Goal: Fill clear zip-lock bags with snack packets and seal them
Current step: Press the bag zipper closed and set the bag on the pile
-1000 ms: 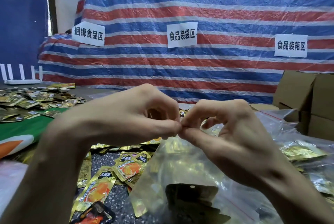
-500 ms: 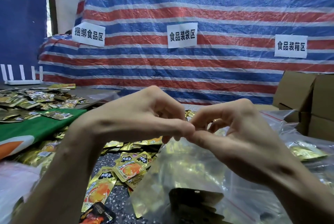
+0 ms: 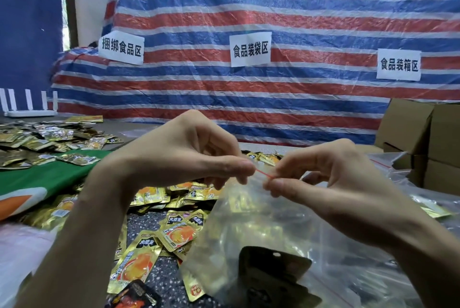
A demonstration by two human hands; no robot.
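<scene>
A clear zip-lock bag (image 3: 251, 223) with a red seal line hangs in front of me, holding dark and gold snack packets. My left hand (image 3: 184, 156) pinches the bag's top strip between thumb and fingers. My right hand (image 3: 331, 180) pinches the same strip a short way to the right. A short stretch of the red seal line shows between the two hands. Loose gold and orange snack packets (image 3: 174, 230) lie on the speckled table below.
More gold packets (image 3: 37, 141) cover the table at the left beside a green cloth (image 3: 44, 178). Other clear bags (image 3: 428, 198) lie at the right, in front of cardboard boxes (image 3: 423, 133). A striped tarp with paper signs hangs behind. A white router (image 3: 27, 106) stands at far left.
My hands, pinched together at the bag's top before, have drawn apart sideways, exposing a short piece of the red seal line between them.
</scene>
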